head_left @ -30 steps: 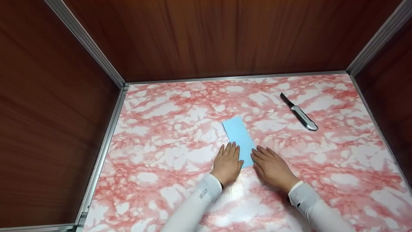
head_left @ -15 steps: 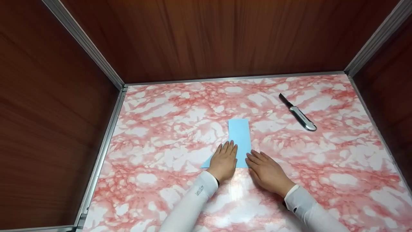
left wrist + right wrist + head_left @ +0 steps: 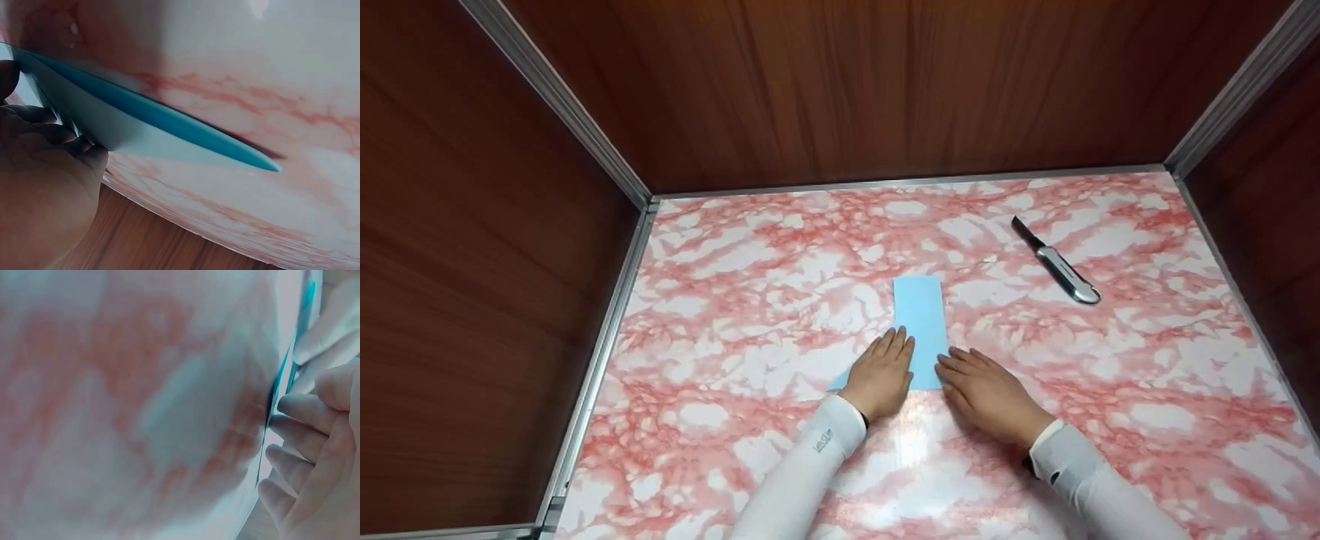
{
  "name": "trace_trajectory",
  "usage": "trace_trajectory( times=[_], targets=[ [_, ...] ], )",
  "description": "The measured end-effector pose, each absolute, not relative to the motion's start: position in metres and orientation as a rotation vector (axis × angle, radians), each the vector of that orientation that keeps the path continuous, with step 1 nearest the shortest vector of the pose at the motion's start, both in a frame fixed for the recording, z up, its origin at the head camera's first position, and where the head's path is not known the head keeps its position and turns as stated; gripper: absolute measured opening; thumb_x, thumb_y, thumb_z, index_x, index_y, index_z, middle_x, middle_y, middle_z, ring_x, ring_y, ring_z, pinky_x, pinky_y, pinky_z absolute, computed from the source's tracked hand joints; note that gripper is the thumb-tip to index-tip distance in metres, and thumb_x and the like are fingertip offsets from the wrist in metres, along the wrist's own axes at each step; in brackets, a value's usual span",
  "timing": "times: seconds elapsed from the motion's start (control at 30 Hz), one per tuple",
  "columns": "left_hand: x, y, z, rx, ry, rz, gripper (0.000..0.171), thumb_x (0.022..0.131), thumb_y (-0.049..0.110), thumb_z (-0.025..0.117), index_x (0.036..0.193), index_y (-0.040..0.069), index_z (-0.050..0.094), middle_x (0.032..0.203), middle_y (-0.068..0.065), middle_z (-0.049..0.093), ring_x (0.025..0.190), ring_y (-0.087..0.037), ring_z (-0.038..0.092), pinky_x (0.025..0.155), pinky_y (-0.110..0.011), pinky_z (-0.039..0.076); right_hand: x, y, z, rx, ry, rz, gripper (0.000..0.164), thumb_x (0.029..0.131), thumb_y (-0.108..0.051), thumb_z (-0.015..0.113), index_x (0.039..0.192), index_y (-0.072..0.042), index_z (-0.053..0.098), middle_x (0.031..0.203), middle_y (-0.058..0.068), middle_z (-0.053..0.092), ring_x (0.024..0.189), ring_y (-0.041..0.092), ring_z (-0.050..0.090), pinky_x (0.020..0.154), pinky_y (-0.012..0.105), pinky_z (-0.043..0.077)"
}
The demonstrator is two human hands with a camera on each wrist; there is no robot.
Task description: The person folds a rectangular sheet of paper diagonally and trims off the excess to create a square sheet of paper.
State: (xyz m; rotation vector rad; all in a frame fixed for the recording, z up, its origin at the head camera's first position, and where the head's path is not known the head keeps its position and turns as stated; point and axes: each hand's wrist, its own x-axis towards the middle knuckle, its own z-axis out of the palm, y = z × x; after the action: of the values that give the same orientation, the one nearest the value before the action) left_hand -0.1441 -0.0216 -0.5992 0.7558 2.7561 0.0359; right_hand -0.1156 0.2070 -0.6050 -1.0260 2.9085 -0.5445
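Note:
A folded sheet of light blue paper point(image 3: 920, 315) lies on the table, its long strip pointing straight away from the person. My left hand point(image 3: 879, 375) rests on the lower left part, fingers extended and covering some of it. Beyond that hand a pointed corner sticks out to the left; in the left wrist view the paper point(image 3: 157, 140) shows a slightly gaping fold ending in this point. My right hand point(image 3: 990, 394) touches the strip's lower right edge with its fingertips. In the right wrist view its fingers point(image 3: 301, 433) are spread along the paper's edge.
A utility knife point(image 3: 1059, 266) with its dark blade out lies at the back right of the red-and-white marbled table point(image 3: 720, 315). Brown wood-look panels point(image 3: 840, 90) with metal edging stand around the back and both sides.
The paper has turned clockwise, its far end swinging right from a slant to straight. Its pointed corner now shows left of my left hand. Both hands have shifted slightly left.

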Motion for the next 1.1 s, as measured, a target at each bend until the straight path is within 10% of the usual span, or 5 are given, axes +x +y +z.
trace_trajectory(
  times=[1.1],
  targets=[
    [-0.144, -0.022, -0.597, 0.757, 2.714, 0.025, 0.063, 0.113, 0.038, 0.032, 0.165, 0.010, 0.013, 0.171, -0.009, 0.006, 0.157, -0.023, 0.003, 0.125, -0.037, 0.008, -0.220, 0.343, -0.602, -0.187, 2.980, -0.543, 0.087, 0.107, -0.049, 0.045, 0.156, 0.016, 0.013, 0.161, 0.040, 0.009, 0.150, 0.054, 0.004, 0.118, 0.064, 0.007]
  ],
)
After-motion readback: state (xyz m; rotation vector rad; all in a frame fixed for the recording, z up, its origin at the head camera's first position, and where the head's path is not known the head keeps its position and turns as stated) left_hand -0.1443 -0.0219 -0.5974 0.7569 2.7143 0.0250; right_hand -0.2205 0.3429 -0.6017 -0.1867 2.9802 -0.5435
